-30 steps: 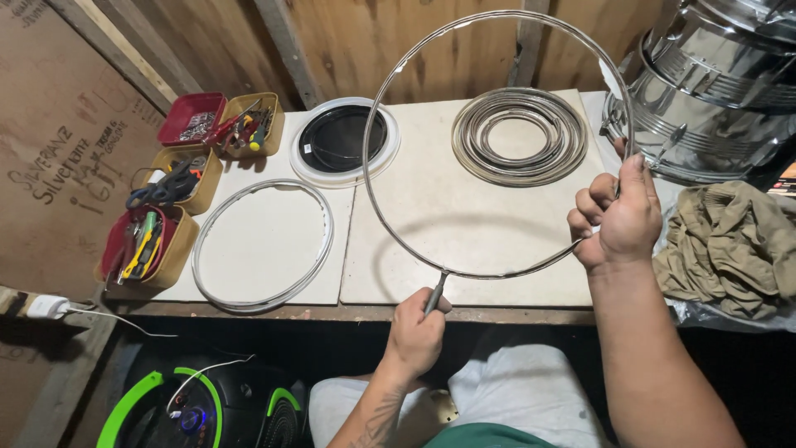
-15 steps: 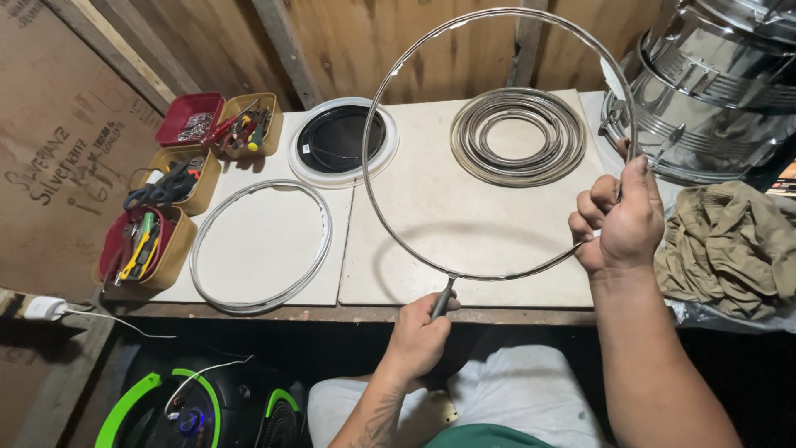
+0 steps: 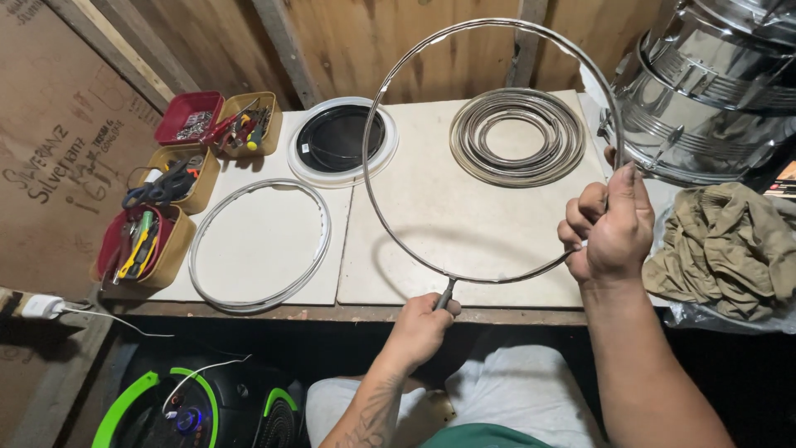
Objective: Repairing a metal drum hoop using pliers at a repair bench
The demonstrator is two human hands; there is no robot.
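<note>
Pale worktop against plank wall. Thin metal hoop held upright, likely light, springy; right hand clenched on rim, left hand gripping small tool at hoop's base.

**Hoop drifts left, tool rises to meet it**

Your right hand now grips the metal hoop lower on its right side than a second ago — the hoop's top arc sits slightly further left. Your left hand has lifted a little, bringing the small tool up against the hoop's bottom edge.
</note>
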